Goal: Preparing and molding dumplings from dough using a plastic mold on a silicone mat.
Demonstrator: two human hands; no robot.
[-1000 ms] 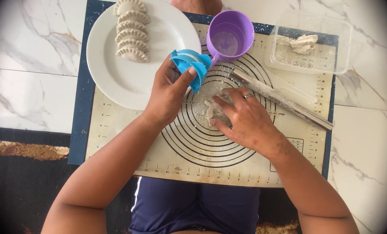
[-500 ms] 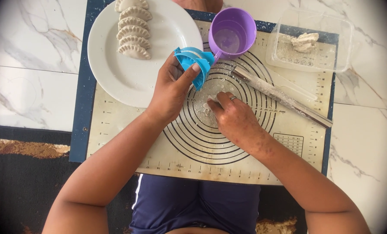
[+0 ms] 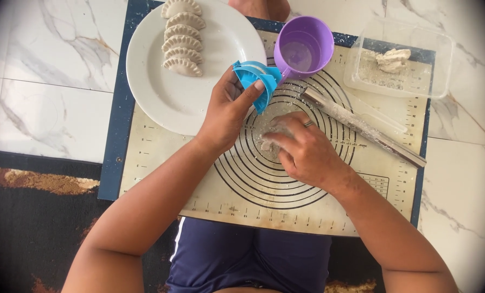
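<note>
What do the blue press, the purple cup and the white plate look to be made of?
Blue press, in the left hand: likely moulded plastic, uniform matte colour. Purple cup: probably plastic, slightly translucent wall. White plate: seemingly glazed ceramic, smooth and glossy, though it may be melamine.

A home floor: marble tiles (image 3: 47,81), a patterned rug (image 3: 31,228), and a baking mat (image 3: 210,190) with dumplings (image 3: 182,38).
</note>
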